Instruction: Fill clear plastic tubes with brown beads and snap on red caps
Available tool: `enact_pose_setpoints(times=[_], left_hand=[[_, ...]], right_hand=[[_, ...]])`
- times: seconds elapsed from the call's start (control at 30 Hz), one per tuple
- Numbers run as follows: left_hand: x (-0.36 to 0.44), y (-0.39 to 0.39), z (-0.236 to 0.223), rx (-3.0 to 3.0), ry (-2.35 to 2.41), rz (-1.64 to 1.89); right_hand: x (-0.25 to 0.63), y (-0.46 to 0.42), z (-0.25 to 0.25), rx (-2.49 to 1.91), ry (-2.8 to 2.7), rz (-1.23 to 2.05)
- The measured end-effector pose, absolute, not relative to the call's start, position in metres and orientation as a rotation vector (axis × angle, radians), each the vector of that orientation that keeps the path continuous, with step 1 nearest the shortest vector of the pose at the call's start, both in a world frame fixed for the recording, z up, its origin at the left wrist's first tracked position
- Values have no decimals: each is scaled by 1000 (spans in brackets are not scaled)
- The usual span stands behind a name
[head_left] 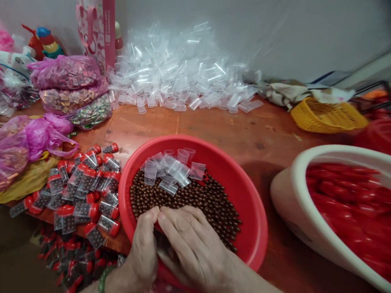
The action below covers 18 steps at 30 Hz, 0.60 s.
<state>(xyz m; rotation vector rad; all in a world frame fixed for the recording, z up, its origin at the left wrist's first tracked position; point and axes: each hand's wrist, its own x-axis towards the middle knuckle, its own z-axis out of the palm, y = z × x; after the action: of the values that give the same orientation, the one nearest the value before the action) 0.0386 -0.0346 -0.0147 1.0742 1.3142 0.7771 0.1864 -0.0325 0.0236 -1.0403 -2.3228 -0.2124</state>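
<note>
My left hand (143, 244) and my right hand (195, 244) meet over the near side of a red basin (255, 203). Their thumbs and fingertips press together, with both hands closed around something dark, mostly hidden between the palms. Small, shiny brown balls (195, 203) cover the basin's bottom. On top of them, beyond my fingers, lie several empty clear plastic containers (175, 167) and a red piece or two. Left of the basin is a pile of filled clear containers with red caps (82, 179), dark balls showing inside.
A large heap of clear containers (183, 69) lies against the wall. At right stand a white tub (293, 203) of red caps (345, 203) and a yellow basket (330, 116). Pink bags (67, 73) are at left. More capped containers (71, 256) lie below the table edge.
</note>
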Motion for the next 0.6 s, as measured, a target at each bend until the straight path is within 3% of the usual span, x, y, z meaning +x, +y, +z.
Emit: enact_pose_setpoints(times=[0.13,0.33,0.47,0.6], left_hand=[[36,-45,-10,1135,1371,805],[-3,-31,27,1050,975,698],[-76,-39,29,1113,1302,666],[-147,-81,-8,1336,1964,584]], right_hand=[[186,-39,34,-1028,-2352,-139],[232,-3,53,-1175,-2485,561],[273,41,27,-2099,-2448,327],[280,63,-1,-2329,-2364,254]])
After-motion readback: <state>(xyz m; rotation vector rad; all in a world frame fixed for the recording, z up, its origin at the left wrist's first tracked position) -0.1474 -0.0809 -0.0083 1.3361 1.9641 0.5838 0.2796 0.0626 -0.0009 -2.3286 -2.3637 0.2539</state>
